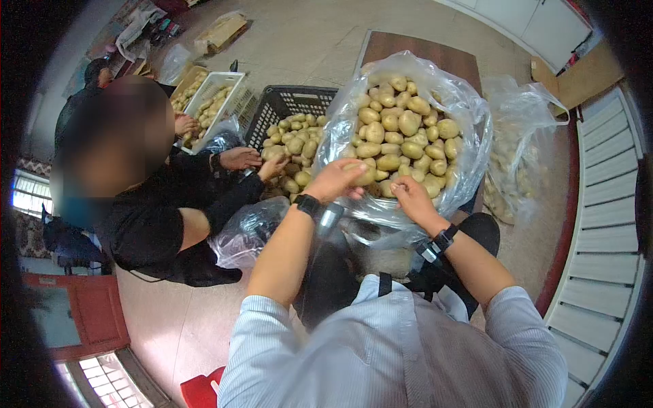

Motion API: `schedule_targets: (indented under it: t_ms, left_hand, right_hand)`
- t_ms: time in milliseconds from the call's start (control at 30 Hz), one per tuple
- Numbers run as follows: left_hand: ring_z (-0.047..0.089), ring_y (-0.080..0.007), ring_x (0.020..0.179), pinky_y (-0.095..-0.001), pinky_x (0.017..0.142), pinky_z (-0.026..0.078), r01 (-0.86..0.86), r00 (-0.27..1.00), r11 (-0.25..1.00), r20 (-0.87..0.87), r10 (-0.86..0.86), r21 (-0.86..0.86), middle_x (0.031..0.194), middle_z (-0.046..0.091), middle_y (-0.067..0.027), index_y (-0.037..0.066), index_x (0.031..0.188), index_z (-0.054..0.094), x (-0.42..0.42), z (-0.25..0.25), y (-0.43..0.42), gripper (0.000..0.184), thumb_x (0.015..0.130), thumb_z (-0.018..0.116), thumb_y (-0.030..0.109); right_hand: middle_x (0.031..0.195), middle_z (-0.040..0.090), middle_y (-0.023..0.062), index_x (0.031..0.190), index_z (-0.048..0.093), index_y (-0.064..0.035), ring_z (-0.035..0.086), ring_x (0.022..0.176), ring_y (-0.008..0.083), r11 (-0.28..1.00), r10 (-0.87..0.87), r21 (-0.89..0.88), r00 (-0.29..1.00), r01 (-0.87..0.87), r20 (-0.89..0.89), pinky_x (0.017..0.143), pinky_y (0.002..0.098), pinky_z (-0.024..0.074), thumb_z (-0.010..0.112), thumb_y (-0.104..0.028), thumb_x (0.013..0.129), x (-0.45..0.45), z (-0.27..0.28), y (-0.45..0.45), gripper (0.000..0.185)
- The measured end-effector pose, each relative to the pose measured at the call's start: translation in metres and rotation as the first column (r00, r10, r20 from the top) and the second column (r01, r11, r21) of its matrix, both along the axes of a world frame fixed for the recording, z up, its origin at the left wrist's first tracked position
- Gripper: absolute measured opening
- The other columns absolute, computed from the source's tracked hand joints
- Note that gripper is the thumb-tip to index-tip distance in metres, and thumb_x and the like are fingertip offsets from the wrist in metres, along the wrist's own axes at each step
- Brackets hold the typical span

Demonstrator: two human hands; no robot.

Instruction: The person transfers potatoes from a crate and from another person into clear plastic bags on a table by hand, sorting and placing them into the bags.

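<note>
Left hand (335,179): fingers curled round one potato (368,176), yellowish, rounded, over the bag's near edge. Right hand (415,202): fingers bent inward, near the heap; cannot tell whether anything is gripped. Beyond, potatoes (390,126), yellow-tan, some greenish, sizes mixed, fill a clear bag (476,153). Leftward, black crate (299,100), more potatoes inside.

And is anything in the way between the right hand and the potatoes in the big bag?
Nothing that I can see. The clear bag is open at the top, so the potatoes lie uncovered in front of the right hand. The left hand is off to one side, not between them.
</note>
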State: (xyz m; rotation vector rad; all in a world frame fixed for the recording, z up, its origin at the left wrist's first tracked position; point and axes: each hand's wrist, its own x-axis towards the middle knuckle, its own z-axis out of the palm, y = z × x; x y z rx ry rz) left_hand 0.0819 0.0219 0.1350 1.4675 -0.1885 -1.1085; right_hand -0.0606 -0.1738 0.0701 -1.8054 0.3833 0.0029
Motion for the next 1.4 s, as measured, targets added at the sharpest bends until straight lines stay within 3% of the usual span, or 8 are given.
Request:
schedule_targets:
  t_ms: [433,700,800,900,1000,1100,1200,1400]
  left_hand:
    - [0.063,-0.0279,0.078,-0.0384,0.066,0.059,-0.623,0.781,0.774,-0.155,0.605,-0.113,0.105,0.060,-0.0149,0.003,0.121,0.050,0.049,-0.043,0.055,0.042,0.097,0.053,0.037]
    - [0.062,-0.0289,0.093,-0.0392,0.073,0.058,-0.669,0.728,0.740,-0.267,0.631,-0.074,0.110,0.060,-0.0131,0.004,0.121,0.051,0.078,-0.090,0.090,0.035,0.098,0.050,0.031]
    - [0.063,-0.0264,0.095,-0.0385,0.075,0.057,-0.600,0.799,0.796,-0.001,0.601,-0.081,0.109,0.063,-0.0140,0.003,0.120,0.052,0.076,-0.095,0.095,0.034,0.096,0.054,0.027]
    - [0.065,-0.0271,0.095,-0.0384,0.077,0.055,-0.460,0.747,0.867,0.612,0.261,0.191,0.105,0.067,-0.0164,0.001,0.114,0.055,0.073,-0.089,0.101,0.035,0.090,0.062,0.026]
    - [0.066,-0.0323,0.096,-0.0394,0.079,0.053,-0.518,0.811,0.855,0.342,0.474,0.043,0.102,0.068,-0.0198,0.001,0.109,0.057,0.087,-0.113,0.111,0.038,0.085,0.068,0.028]
    - [0.066,-0.0326,0.092,-0.0409,0.074,0.054,-0.420,0.693,0.814,0.721,0.001,0.402,0.099,0.068,-0.0199,0.000,0.100,0.061,0.095,-0.119,0.115,0.026,0.086,0.061,0.022]
    - [0.066,-0.0330,0.088,-0.0424,0.069,0.055,-0.456,0.435,0.557,0.720,-0.541,0.694,0.096,0.067,-0.0200,-0.001,0.091,0.065,0.096,-0.122,0.122,0.021,0.088,0.054,0.016]
    - [0.065,-0.0363,0.074,-0.0446,0.065,0.051,-0.482,0.261,0.634,0.790,-0.554,0.605,0.077,0.066,-0.0188,0.003,0.075,0.066,0.073,-0.100,0.114,0.041,0.076,0.071,0.043]
  right_hand:
    - [0.128,0.047,0.0250,0.129,0.044,0.0004,0.052,0.112,0.0407,0.763,-0.065,-0.630,0.987,0.142,0.144,0.094,0.0449,0.0457,0.064,-0.013,0.082,-0.003,-0.005,-0.013,0.053]
    - [0.135,0.044,0.0187,0.135,0.037,-0.0042,0.061,0.099,0.0398,0.707,0.004,-0.707,1.000,0.000,0.005,0.081,0.0465,0.0521,0.064,-0.015,0.080,0.000,0.002,-0.005,0.062]
    - [0.136,0.044,0.0168,0.135,0.037,-0.0061,0.064,0.088,0.0391,0.663,0.006,-0.748,0.999,-0.029,-0.033,0.074,0.0483,0.0537,0.064,-0.015,0.080,0.004,-0.001,-0.002,0.062]
    - [0.131,0.047,0.0170,0.133,0.039,-0.0077,0.065,0.082,0.0388,0.630,0.004,-0.775,0.998,-0.050,-0.060,0.069,0.0496,0.0539,0.062,-0.014,0.080,0.006,-0.004,0.000,0.059]
    - [0.121,0.051,0.0187,0.130,0.043,-0.0098,0.065,0.079,0.0393,0.594,0.024,-0.800,0.995,-0.089,-0.092,0.068,0.0503,0.0537,0.060,-0.013,0.081,0.005,-0.001,0.002,0.053]
    - [0.113,0.054,0.0200,0.128,0.046,-0.0123,0.065,0.077,0.0400,0.565,0.057,-0.814,0.990,-0.137,-0.127,0.067,0.0508,0.0535,0.059,-0.013,0.081,0.003,-0.002,0.006,0.049]
    - [0.109,0.056,0.0208,0.127,0.047,-0.0138,0.065,0.077,0.0403,0.563,0.082,-0.812,0.988,-0.154,-0.131,0.068,0.0514,0.0531,0.057,-0.013,0.082,0.001,0.005,0.007,0.047]
    - [0.108,0.056,0.0225,0.130,0.046,-0.0135,0.061,0.090,0.0423,0.633,0.117,-0.762,0.990,-0.134,-0.077,0.075,0.0514,0.0513,0.054,-0.015,0.084,-0.003,-0.003,0.004,0.046]
